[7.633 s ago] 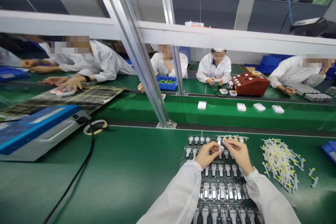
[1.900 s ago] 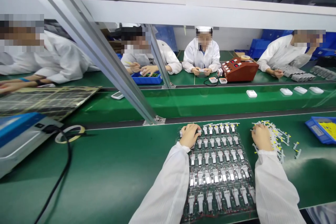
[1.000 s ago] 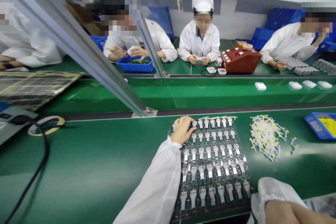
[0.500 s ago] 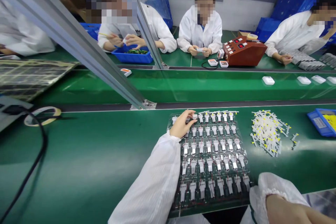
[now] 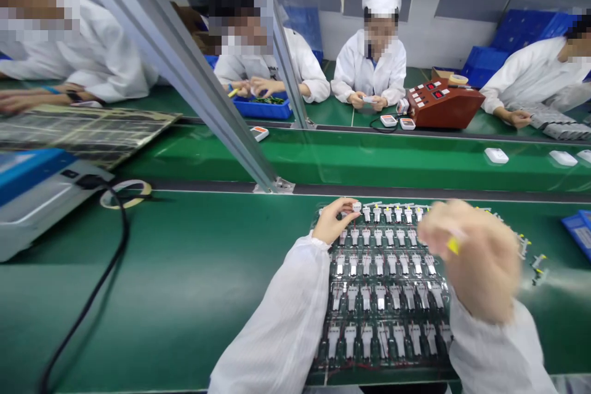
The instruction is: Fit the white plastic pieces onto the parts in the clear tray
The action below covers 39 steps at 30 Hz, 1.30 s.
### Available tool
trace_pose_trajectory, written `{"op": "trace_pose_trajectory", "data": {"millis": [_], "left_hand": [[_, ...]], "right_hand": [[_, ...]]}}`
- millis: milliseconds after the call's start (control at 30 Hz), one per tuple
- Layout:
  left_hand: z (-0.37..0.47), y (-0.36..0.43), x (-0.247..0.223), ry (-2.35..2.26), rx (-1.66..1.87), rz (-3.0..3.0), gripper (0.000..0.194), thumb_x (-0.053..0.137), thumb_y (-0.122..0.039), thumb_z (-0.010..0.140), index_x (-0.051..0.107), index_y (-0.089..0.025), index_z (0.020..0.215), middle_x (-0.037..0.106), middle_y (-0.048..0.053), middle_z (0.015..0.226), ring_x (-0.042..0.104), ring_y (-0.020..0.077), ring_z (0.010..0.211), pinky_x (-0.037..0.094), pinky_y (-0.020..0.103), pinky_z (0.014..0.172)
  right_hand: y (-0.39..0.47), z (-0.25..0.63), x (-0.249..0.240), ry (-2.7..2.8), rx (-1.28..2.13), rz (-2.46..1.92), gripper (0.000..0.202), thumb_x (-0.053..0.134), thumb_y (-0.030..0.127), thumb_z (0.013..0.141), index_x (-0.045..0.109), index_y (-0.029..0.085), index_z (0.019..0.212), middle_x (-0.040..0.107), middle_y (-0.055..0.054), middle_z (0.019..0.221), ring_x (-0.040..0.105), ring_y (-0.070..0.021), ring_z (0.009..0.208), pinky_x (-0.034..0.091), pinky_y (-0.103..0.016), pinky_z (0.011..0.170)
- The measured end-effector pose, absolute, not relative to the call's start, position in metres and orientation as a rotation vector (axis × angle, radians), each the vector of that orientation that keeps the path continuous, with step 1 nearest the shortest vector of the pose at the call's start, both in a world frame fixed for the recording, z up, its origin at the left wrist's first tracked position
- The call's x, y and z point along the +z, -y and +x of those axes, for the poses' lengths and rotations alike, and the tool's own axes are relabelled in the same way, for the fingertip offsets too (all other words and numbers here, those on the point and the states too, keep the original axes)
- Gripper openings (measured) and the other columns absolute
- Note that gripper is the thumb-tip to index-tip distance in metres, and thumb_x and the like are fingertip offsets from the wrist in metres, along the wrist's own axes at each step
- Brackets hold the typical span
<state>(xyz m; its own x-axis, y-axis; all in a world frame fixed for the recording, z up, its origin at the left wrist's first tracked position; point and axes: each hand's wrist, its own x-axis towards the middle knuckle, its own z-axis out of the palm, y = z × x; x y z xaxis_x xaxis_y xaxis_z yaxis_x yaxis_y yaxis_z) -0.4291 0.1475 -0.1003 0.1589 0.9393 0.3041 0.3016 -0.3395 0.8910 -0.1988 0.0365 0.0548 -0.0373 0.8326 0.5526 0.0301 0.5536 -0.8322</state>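
A clear tray (image 5: 388,374) holds rows of small white parts with thin red wires. At its far left corner my left hand (image 5: 333,221) pinches one small white part (image 5: 356,207) between thumb and fingers. My right hand (image 5: 484,258), smeared by motion, hovers over the tray's right side, its fingers closed on a small white stick with a yellow tip (image 5: 454,245). White sticks with yellow bits lie along the far row of parts. Loose yellow-and-white pieces (image 5: 538,263) show right of my right hand, which hides most of the pile there.
A slanted metal post (image 5: 207,95) stands at the bench's far edge. To the left are a tape roll (image 5: 113,198), a black cable (image 5: 108,277) and a blue-and-grey device (image 5: 50,203). A blue bin (image 5: 579,231) sits right. Co-workers sit beyond the green belt (image 5: 392,163).
My right hand has come up from the bench's near edge to over the tray, with the yellow-tipped stick in it. My left hand keeps its pinch at the far corner. The view has turned left.
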Motion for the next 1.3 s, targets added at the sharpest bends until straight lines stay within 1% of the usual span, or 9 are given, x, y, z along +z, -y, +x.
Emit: {"op": "trace_pose_trajectory", "data": {"millis": [33,133,233,367,500,800,967,1100,1300], "left_hand": [[-0.429,-0.148,-0.101,-1.169,1.202,1.747,0.030,0.070,-0.031,0.080,0.063,-0.017,0.105,0.070,0.007,0.099,0.068,0.0178,0.087,0.054,0.031,0.085],[-0.428,-0.148,-0.101,-1.132,1.230,1.740,0.031,0.071,-0.031,0.079,0.064,-0.017,0.106,0.070,0.007,0.099,0.068,0.0168,0.084,0.054,0.029,0.082],[-0.427,-0.148,-0.099,-1.103,1.237,1.746,0.034,0.072,-0.031,0.079,0.065,-0.016,0.108,0.070,0.007,0.096,0.068,0.0163,0.081,0.055,0.030,0.081],[-0.424,-0.147,-0.096,-1.058,1.244,1.754,0.034,0.072,-0.028,0.078,0.065,-0.015,0.109,0.072,0.007,0.093,0.068,0.0175,0.085,0.055,0.031,0.083],[-0.424,-0.146,-0.095,-1.047,1.263,1.744,0.032,0.073,-0.026,0.078,0.066,-0.015,0.107,0.072,0.008,0.094,0.069,0.0176,0.087,0.055,0.031,0.084],[-0.426,-0.147,-0.096,-1.033,1.245,1.791,0.030,0.071,-0.027,0.079,0.067,-0.016,0.107,0.072,0.008,0.101,0.069,0.0173,0.087,0.055,0.031,0.085],[-0.426,-0.147,-0.096,-1.040,1.244,1.802,0.030,0.072,-0.027,0.079,0.067,-0.016,0.106,0.073,0.008,0.097,0.069,0.0178,0.087,0.056,0.031,0.084],[-0.426,-0.148,-0.097,-1.043,1.245,1.800,0.031,0.072,-0.026,0.078,0.067,-0.016,0.107,0.073,0.007,0.095,0.069,0.0174,0.086,0.056,0.030,0.083],[-0.426,-0.148,-0.097,-1.033,1.251,1.780,0.030,0.073,-0.028,0.077,0.068,-0.016,0.104,0.073,0.007,0.096,0.070,0.0171,0.085,0.056,0.030,0.083]], "right_hand": [[-0.055,-0.203,0.055,1.426,0.883,-0.815,0.024,0.051,0.038,0.094,0.071,0.025,0.089,0.052,0.002,0.059,0.054,-0.0144,0.061,0.048,-0.033,0.063],[-0.111,-0.218,0.035,1.367,1.212,-0.877,0.029,0.056,0.044,0.089,0.070,0.020,0.097,0.053,0.003,0.061,0.050,-0.0107,0.057,0.047,-0.029,0.063],[-0.145,-0.228,0.002,1.304,1.368,-0.927,0.037,0.063,0.048,0.082,0.066,0.019,0.104,0.063,0.000,0.076,0.054,-0.0099,0.062,0.047,-0.027,0.063],[-0.156,-0.233,-0.030,1.408,1.302,-1.017,0.038,0.062,0.052,0.081,0.061,0.020,0.102,0.070,-0.005,0.088,0.060,-0.0128,0.069,0.048,-0.028,0.065],[-0.161,-0.235,-0.043,1.482,1.186,-1.101,0.038,0.060,0.056,0.080,0.061,0.019,0.089,0.069,-0.005,0.082,0.058,-0.0129,0.065,0.048,-0.029,0.064],[-0.163,-0.238,-0.050,1.371,1.359,-1.080,0.035,0.067,0.051,0.076,0.065,0.018,0.089,0.065,-0.002,0.073,0.057,-0.0109,0.060,0.047,-0.025,0.060],[-0.161,-0.239,-0.051,1.212,1.481,-1.045,0.039,0.073,0.045,0.071,0.061,0.021,0.100,0.071,-0.005,0.092,0.067,-0.0150,0.077,0.053,-0.030,0.076],[-0.157,-0.239,-0.047,1.168,1.506,-0.995,0.038,0.074,0.041,0.073,0.054,0.024,0.100,0.073,-0.005,0.094,0.069,-0.0200,0.096,0.050,-0.037,0.093],[-0.156,-0.245,-0.048,1.236,1.469,-0.954,0.038,0.074,0.044,0.073,0.051,0.024,0.095,0.074,-0.007,0.100,0.067,-0.0224,0.103,0.046,-0.043,0.100]]}}
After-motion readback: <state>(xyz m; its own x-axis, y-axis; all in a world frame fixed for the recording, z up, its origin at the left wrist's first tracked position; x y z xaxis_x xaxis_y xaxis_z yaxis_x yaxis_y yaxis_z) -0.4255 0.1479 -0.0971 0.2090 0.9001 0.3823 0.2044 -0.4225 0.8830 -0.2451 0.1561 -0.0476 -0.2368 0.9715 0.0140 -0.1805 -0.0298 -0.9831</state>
